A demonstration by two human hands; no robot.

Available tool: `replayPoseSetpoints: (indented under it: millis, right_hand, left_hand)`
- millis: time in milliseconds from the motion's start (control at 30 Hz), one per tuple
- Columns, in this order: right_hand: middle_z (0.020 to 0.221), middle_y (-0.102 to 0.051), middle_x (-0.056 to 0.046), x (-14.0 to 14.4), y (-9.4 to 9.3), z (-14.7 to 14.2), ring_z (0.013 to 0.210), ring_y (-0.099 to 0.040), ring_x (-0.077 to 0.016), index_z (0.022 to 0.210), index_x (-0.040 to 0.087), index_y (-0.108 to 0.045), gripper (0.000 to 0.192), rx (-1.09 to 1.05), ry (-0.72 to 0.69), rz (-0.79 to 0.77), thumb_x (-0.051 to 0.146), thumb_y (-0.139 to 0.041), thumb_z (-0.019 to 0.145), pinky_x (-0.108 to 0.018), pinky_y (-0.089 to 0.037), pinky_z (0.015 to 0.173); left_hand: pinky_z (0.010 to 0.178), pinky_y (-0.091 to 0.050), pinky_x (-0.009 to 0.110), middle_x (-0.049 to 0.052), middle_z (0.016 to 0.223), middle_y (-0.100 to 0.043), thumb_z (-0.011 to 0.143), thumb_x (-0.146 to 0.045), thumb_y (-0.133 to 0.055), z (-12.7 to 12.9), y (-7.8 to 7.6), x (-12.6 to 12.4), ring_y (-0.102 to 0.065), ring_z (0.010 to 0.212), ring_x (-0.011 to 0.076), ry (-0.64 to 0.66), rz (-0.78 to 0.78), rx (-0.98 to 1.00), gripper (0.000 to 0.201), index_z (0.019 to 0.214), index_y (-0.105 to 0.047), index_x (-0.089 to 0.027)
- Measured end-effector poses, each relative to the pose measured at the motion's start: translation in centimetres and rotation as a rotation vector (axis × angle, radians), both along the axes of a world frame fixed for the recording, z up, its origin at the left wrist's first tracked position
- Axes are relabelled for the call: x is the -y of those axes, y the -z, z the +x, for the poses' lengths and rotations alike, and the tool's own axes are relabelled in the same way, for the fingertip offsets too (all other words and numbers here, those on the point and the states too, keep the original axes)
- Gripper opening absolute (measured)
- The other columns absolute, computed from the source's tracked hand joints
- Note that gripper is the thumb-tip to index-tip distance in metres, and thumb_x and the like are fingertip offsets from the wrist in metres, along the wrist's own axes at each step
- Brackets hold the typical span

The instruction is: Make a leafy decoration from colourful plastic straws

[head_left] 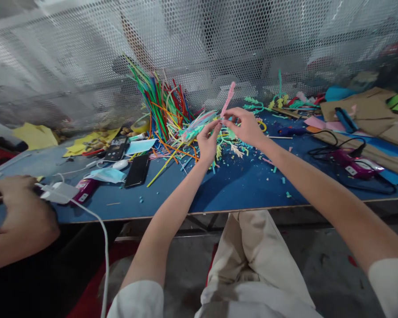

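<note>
**Both hands pinching a pink pipe cleaner over the blue table**

From my remote seat I see my left hand [208, 143] and right hand [246, 126] raised together just past centre, toward 12 o'clock. The fingers of both are closed in a pinch on the lower end of a pink pipe cleaner [227, 99], which stands nearly upright, tilted slightly to 1 o'clock. My left fingers also seem to touch a pale bundle of strands [197, 126]; I cannot tell whether they grip it.

No proper container shows. The loose pile of coloured sticks [161, 106] fans out at 11 o'clock, lying straight on the blue table [239, 185], with green and yellow trimmings scattered under my hands.

At 9 o'clock lie a black phone [137, 170] and a face mask [106, 175], side by side. At 3 o'clock a purple glue gun [354, 164] rests with its black cable. At 8 o'clock another person's hand [18, 207] rests at the table edge, near a white charger [60, 193].
</note>
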State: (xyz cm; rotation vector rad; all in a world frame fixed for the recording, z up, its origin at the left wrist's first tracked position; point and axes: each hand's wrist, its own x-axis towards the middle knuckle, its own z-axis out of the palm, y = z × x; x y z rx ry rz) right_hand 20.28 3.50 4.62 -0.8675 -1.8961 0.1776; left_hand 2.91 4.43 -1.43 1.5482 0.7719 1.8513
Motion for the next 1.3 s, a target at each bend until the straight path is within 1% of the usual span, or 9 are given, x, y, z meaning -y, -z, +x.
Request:
replayPoseSetpoints:
  millis: [133,300,467,633,800,933,1100,1200,1300]
  right_hand:
    - [0.099,-0.081,-0.008,-0.8,0.5,-0.5,0.083,-0.072,-0.0241,0.099,0.024,-0.081,0.031,-0.080,0.026,0.002,0.053,-0.070,0.101,-0.042,-0.059,0.083]
    - [0.088,-0.079,-0.005,0.2,1.5,0.2,0.079,-0.071,-0.0241,0.095,0.025,-0.081,0.027,-0.145,0.032,-0.011,0.049,-0.072,0.099,-0.042,-0.059,0.080]
    - [0.096,-0.080,-0.006,0.4,2.1,1.7,0.089,-0.072,-0.0276,0.098,0.028,-0.081,0.027,-0.173,0.041,0.033,0.051,-0.068,0.103,-0.048,-0.061,0.089]
    - [0.094,-0.078,-0.006,-0.6,3.1,2.8,0.092,-0.072,-0.0281,0.093,0.028,-0.077,0.034,-0.205,0.011,-0.004,0.060,-0.070,0.099,-0.049,-0.060,0.091]
    - [0.087,-0.074,-0.005,-0.8,3.4,2.6,0.083,-0.071,-0.0251,0.090,0.026,-0.074,0.041,-0.334,-0.026,-0.076,0.066,-0.069,0.097,-0.046,-0.061,0.084]
    - [0.088,-0.075,-0.005,-0.5,3.2,2.4,0.084,-0.070,-0.0236,0.089,0.025,-0.074,0.045,-0.345,-0.049,-0.098,0.070,-0.072,0.093,-0.044,-0.061,0.086]
    - [0.087,-0.077,-0.004,-0.2,3.4,2.2,0.085,-0.071,-0.0233,0.091,0.025,-0.076,0.042,-0.314,-0.045,-0.104,0.066,-0.074,0.093,-0.043,-0.060,0.089]
    - [0.087,-0.077,-0.004,-0.1,3.5,2.1,0.086,-0.072,-0.0237,0.092,0.025,-0.078,0.037,-0.308,-0.039,-0.086,0.061,-0.074,0.095,-0.043,-0.060,0.088]
    - [0.088,-0.078,-0.004,0.2,3.4,2.0,0.085,-0.072,-0.0238,0.090,0.025,-0.079,0.033,-0.267,-0.020,-0.079,0.058,-0.073,0.096,-0.043,-0.061,0.088]
  left_hand:
    - [0.099,-0.062,0.045,0.009,0.113,-0.083,0.090,-0.068,-0.081,-0.2,-0.4,0.7,-0.078,0.106,0.0265,-0.018,0.021,-0.143,0.051,0.116,-0.081,-0.024]
    - [0.107,-0.059,0.044,0.007,0.106,-0.083,0.095,-0.065,-0.078,-0.5,-1.0,1.4,-0.079,0.106,0.0245,-0.041,0.068,-0.295,0.048,0.123,-0.076,-0.026]
    - [0.111,-0.058,0.044,0.011,0.131,-0.079,0.096,-0.067,-0.076,-0.3,-1.2,1.9,-0.075,0.123,0.0272,0.012,-0.009,-0.374,0.051,0.125,-0.076,-0.025]
    - [0.107,-0.061,0.042,0.011,0.136,-0.078,0.095,-0.068,-0.074,-0.3,-0.4,1.5,-0.075,0.123,0.0272,0.116,-0.109,-0.401,0.054,0.127,-0.076,-0.025]
    - [0.085,-0.063,0.032,0.003,0.107,-0.082,0.094,-0.070,-0.073,-0.3,0.9,0.6,-0.077,0.094,0.0193,0.117,-0.236,-0.356,0.049,0.119,-0.079,-0.027]
    - [0.081,-0.063,0.028,0.001,0.093,-0.080,0.094,-0.068,-0.075,0.0,0.9,0.8,-0.073,0.082,0.0152,0.093,-0.243,-0.323,0.046,0.114,-0.081,-0.026]
    - [0.076,-0.062,0.029,0.003,0.088,-0.080,0.095,-0.064,-0.076,0.4,0.0,1.7,-0.075,0.081,0.0171,0.042,-0.188,-0.334,0.047,0.113,-0.082,-0.022]
    - [0.077,-0.063,0.031,0.004,0.085,-0.079,0.096,-0.065,-0.075,0.4,0.0,1.7,-0.075,0.079,0.0183,0.047,-0.155,-0.323,0.047,0.112,-0.082,-0.022]
    - [0.088,-0.065,0.035,0.005,0.104,-0.084,0.096,-0.065,-0.076,0.2,0.4,1.3,-0.079,0.095,0.0227,0.101,-0.133,-0.319,0.045,0.116,-0.082,-0.025]
